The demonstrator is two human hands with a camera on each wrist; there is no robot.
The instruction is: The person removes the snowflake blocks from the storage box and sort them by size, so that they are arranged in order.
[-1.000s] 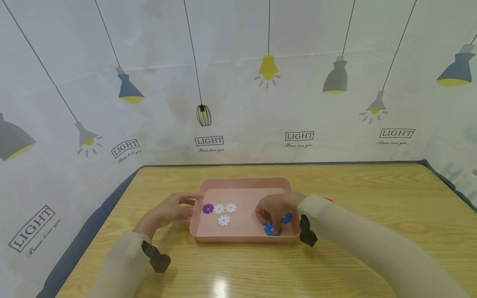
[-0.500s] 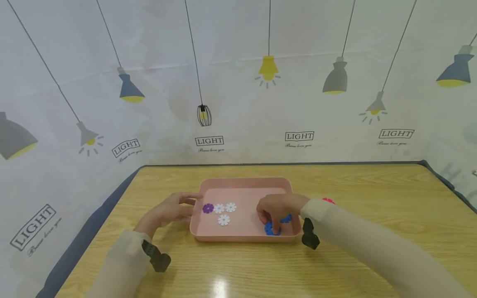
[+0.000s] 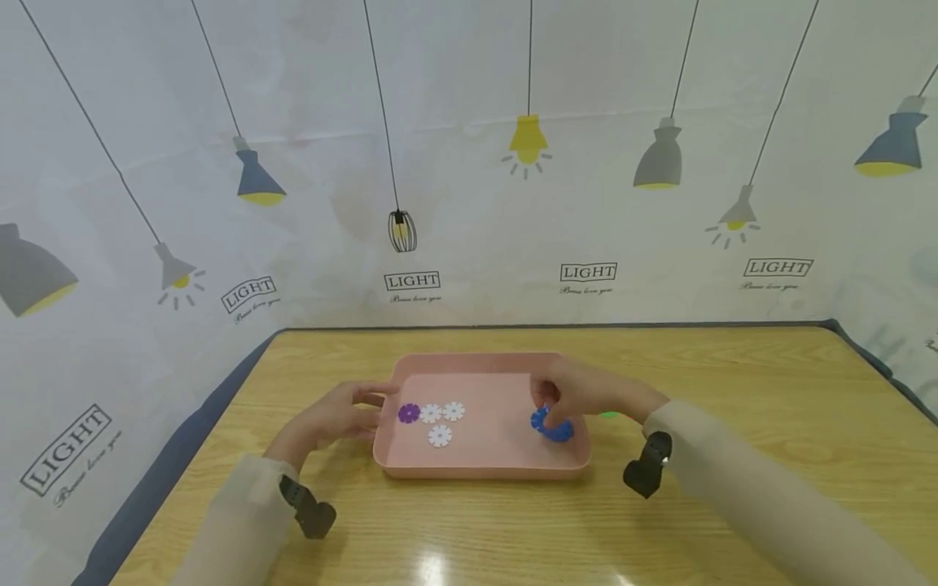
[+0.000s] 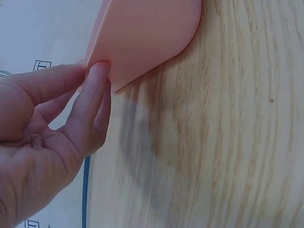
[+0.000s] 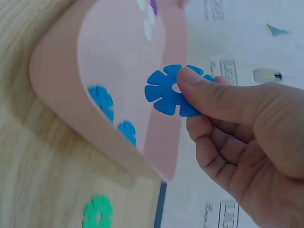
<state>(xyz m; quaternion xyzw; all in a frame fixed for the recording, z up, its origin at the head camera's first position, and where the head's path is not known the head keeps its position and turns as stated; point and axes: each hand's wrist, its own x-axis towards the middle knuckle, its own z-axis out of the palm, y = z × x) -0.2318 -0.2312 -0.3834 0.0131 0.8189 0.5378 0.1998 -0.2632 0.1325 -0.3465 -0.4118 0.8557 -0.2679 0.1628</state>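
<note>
1. Counter [image 3: 476, 529], pale and wood-grained, is carrying a shallow pink tray [image 3: 484, 472] in front of the wearer.
2. The right hand [image 5: 268, 126] is holding a blue disc [image 5: 161, 93], flat and petal-edged, over the right part of the tray. Its grip is pinching down to the disc's thickness, with the thumb lying on one face beside the central hole and fingers backing the other.
3. Two more blue discs [image 5: 101, 99] are lying in the tray near its right end.
4. The left hand [image 3: 333, 413] is pinching the tray's left edge, its grip leaving only the wall's thickness between thumb and finger.
5. A purple disc [image 3: 409, 413] and three white discs [image 3: 440, 436] are lying in the tray's left part; two whites are following the purple one in a row, and the third is sitting nearer the wearer.
6. A green disc [image 5: 102, 205] is lying on the counter, just outside the tray's right end.
7. The held disc is looking like light, smooth plastic, probably stiff but slippery on its faces; pinching flat across the rim petals is seeming the surest hold, keeping the opposite slots uncovered.
</note>
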